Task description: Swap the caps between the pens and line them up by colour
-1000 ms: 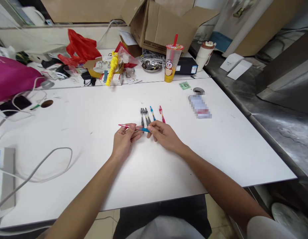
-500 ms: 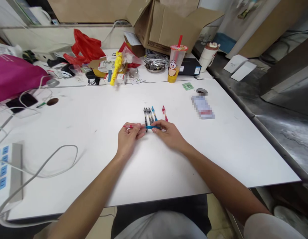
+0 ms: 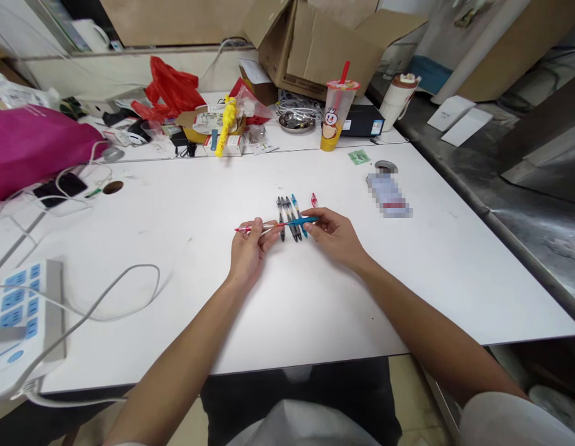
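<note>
My left hand [image 3: 248,246] is closed on the clear barrel of a pen with a red end [image 3: 243,229]. My right hand [image 3: 336,238] pinches the pen's blue grip section [image 3: 302,220]. Between the two parts shows a thin reddish length, seemingly the refill [image 3: 281,225]. The pen is held roughly level above the table. Just beyond it lie several black pens [image 3: 288,207] side by side, with a blue pen [image 3: 295,203] to their right. Farther right is a red pen [image 3: 314,199], its lower part hidden behind my right hand.
A blurred-out packet [image 3: 388,195], a tape roll [image 3: 386,166] and a green sachet [image 3: 359,157] lie at the right. A drink cup [image 3: 331,118] stands at the back. A power strip [image 3: 34,310] with a looping cable [image 3: 150,266] occupies the left.
The pen's blue grip section and clear barrel have moved apart, exposing a thin reddish length between them. My right hand has shifted slightly right of my left. The whole view has shifted a little.
</note>
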